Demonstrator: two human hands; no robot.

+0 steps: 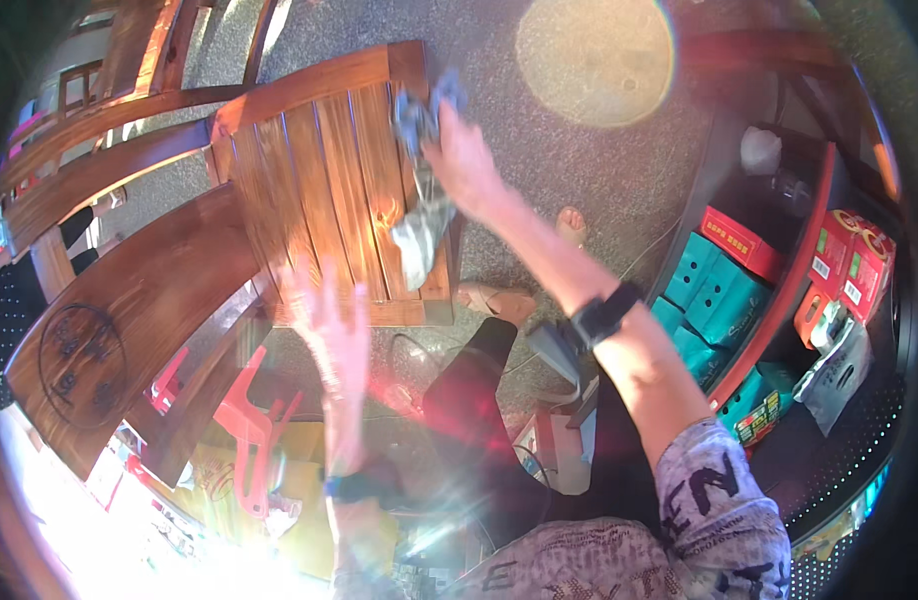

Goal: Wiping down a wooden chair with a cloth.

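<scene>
A wooden chair with a slatted seat (331,187) and a broad carved backrest board (136,322) lies or stands before me; which is hard to tell. Near the seat's far right corner, my right hand (463,161) grips a crumpled blue and white cloth (418,240), part of which hangs over the seat's right edge. The cloth is blurred by motion. My left hand (324,304) has its fingers spread over the seat's near left part, blurred, with nothing in it; whether it touches the wood is unclear.
A red plastic stool (249,435) is at the lower left. On the right, a shelf with a red edge (778,285) holds teal boxes (710,289) and red packages (845,255). Another person's dark dotted clothing (13,300) shows at the far left. A grey object (553,352) is near my feet.
</scene>
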